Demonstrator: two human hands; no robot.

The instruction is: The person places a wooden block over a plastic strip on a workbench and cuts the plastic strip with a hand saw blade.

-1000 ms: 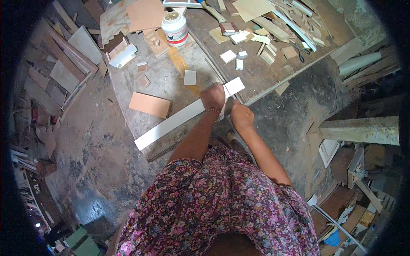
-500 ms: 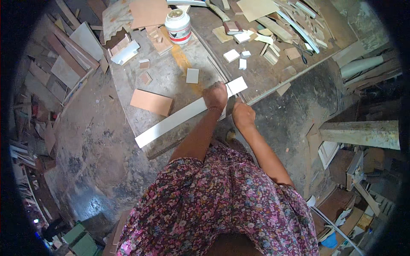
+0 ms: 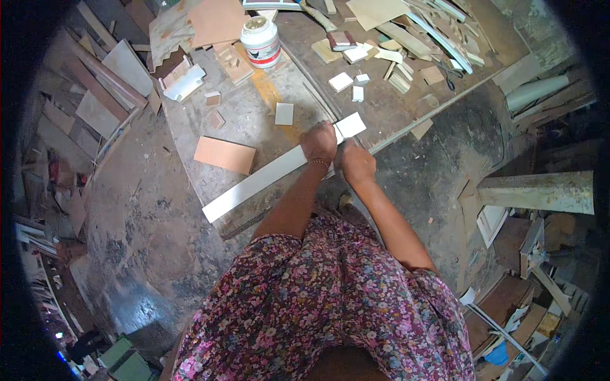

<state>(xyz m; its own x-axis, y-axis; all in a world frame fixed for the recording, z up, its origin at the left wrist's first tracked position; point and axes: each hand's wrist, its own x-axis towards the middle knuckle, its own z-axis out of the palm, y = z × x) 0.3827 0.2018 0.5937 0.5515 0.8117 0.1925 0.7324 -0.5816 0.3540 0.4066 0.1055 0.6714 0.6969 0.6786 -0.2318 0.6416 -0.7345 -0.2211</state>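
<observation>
A long white strip of board (image 3: 254,184) lies slantwise across the near edge of the worktable (image 3: 184,120). My left hand (image 3: 319,141) is closed over it toward its right end, gripping it against the tabletop. The short white end of the strip sticks out beyond my knuckles. Just right of and nearer than that end, my right hand (image 3: 358,164) is closed in a fist. What it grips is hidden and slightly blurred. A small pale square (image 3: 284,113) rests beyond my left hand, and a peach-coloured rectangular board (image 3: 224,155) lies to the left.
A white tub (image 3: 260,42) with a red-banded label stands open at the far side. Several small white blocks (image 3: 340,81) and wood offcuts (image 3: 406,44) cover the far right, with scissors (image 3: 451,79) near the edge. A beam (image 3: 537,192) juts in at right.
My right hand has shifted slightly away from me and left, closer to the strip. My left hand keeps its hold on the strip. The whole view has shifted a little.
</observation>
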